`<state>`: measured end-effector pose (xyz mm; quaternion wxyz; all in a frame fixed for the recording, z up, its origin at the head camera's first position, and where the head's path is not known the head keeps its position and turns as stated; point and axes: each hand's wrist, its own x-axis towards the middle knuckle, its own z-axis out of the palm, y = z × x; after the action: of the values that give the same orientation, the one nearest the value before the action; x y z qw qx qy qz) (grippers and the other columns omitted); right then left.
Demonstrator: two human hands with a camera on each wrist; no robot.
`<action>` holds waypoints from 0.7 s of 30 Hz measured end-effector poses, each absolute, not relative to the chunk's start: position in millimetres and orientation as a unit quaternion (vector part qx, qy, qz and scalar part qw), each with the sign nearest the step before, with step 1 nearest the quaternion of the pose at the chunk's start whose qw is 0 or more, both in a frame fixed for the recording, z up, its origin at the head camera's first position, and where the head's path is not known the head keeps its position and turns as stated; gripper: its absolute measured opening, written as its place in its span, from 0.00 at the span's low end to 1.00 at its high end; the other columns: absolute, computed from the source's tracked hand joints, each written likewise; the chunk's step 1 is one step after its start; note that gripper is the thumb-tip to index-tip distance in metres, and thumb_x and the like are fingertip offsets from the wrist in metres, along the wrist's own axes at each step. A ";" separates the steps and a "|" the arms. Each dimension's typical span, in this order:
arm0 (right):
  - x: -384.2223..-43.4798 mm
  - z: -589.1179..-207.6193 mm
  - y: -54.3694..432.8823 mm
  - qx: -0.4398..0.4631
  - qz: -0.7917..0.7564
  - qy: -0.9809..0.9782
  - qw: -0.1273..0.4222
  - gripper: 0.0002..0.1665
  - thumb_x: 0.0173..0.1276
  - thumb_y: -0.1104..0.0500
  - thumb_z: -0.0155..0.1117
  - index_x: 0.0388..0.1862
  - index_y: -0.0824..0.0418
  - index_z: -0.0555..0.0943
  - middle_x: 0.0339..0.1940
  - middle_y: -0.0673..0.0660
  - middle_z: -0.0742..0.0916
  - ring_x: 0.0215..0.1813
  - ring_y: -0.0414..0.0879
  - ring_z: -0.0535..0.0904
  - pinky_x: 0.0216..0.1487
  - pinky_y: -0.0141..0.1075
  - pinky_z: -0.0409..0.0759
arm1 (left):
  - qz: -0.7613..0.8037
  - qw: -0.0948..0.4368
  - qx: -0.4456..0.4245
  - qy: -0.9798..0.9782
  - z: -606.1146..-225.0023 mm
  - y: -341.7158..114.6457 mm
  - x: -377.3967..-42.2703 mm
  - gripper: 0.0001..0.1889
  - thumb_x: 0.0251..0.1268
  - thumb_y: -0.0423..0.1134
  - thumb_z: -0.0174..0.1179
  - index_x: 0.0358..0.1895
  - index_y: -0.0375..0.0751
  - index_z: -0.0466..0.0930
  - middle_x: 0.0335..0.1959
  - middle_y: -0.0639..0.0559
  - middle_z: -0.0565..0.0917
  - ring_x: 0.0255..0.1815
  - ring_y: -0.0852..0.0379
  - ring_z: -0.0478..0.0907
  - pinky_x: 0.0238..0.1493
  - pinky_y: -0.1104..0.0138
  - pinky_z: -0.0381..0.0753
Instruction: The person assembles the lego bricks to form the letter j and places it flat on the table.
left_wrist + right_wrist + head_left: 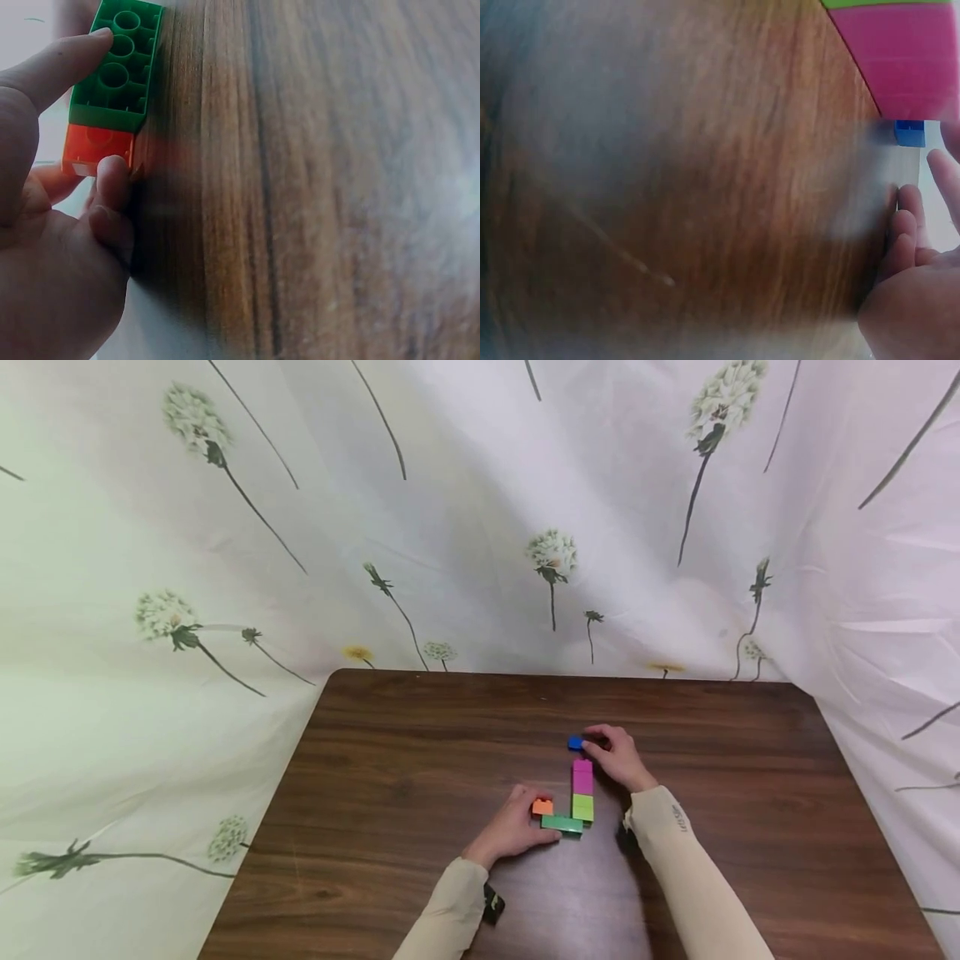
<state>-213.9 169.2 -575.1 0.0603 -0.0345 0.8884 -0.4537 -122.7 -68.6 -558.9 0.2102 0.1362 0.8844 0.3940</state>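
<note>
My left hand (513, 827) grips a green toy brick (116, 67) joined to a small orange brick (97, 146). Its thumb lies on the green brick's hollow underside, with fingers round the orange one. At the green brick's right end stands a lime brick (582, 807), and a pink brick (582, 778) continues the row away from me. Beyond the pink one sits a small blue brick (575, 743). My right hand (617, 758) is beside it, thumb and index finger spread, fingertips close to its right side. In the right wrist view a gap shows between the fingers and the blue brick (910, 133).
The bricks lie on a dark wood-grain table (420, 752). A white cloth (465, 527) printed with dandelions hangs behind the far edge and along both sides.
</note>
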 end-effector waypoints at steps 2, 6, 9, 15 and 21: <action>-213.8 -575.4 168.0 -0.030 -0.448 0.892 0.058 0.19 0.70 0.56 0.60 0.56 0.61 0.78 0.53 0.64 0.80 0.56 0.58 0.70 0.59 0.54 0.66 | 0.395 0.211 0.134 0.884 -559.2 -68.7 -123.1 0.31 0.53 0.53 0.70 0.60 0.48 0.74 0.52 0.52 0.70 0.50 0.58 0.71 0.56 0.60 0.73; -213.1 -576.0 165.6 -0.020 -0.434 0.899 0.058 0.18 0.70 0.54 0.60 0.55 0.60 0.79 0.54 0.64 0.80 0.58 0.58 0.68 0.60 0.54 0.62 | 0.394 0.213 0.133 0.884 -559.8 -67.6 -123.6 0.32 0.53 0.53 0.70 0.60 0.47 0.73 0.52 0.52 0.70 0.50 0.58 0.71 0.56 0.60 0.73; -212.2 -574.3 162.4 -0.014 -0.428 0.902 0.060 0.18 0.70 0.52 0.60 0.55 0.58 0.80 0.55 0.64 0.79 0.59 0.59 0.67 0.58 0.53 0.61 | 0.394 0.213 0.132 0.884 -559.9 -68.0 -123.2 0.32 0.53 0.53 0.70 0.60 0.47 0.73 0.52 0.52 0.70 0.50 0.58 0.71 0.56 0.60 0.73; -211.4 -572.5 157.8 0.002 -0.418 0.906 0.065 0.18 0.69 0.51 0.60 0.54 0.57 0.81 0.57 0.64 0.78 0.57 0.59 0.65 0.56 0.52 0.60 | 0.396 0.215 0.128 0.884 -558.5 -68.2 -121.8 0.32 0.53 0.52 0.70 0.61 0.47 0.73 0.52 0.51 0.70 0.49 0.57 0.71 0.55 0.60 0.73; -212.7 -571.1 157.0 0.010 -0.423 0.902 0.080 0.17 0.70 0.52 0.60 0.53 0.57 0.81 0.58 0.65 0.76 0.57 0.59 0.63 0.57 0.52 0.59 | 0.395 0.214 0.127 0.884 -559.3 -69.2 -121.6 0.32 0.54 0.54 0.69 0.62 0.48 0.72 0.53 0.52 0.70 0.50 0.58 0.71 0.57 0.60 0.73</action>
<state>-212.7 157.0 -571.1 0.0798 0.0102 0.9024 -0.4233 -121.6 -69.2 -559.3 0.2136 0.1270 0.8845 0.3949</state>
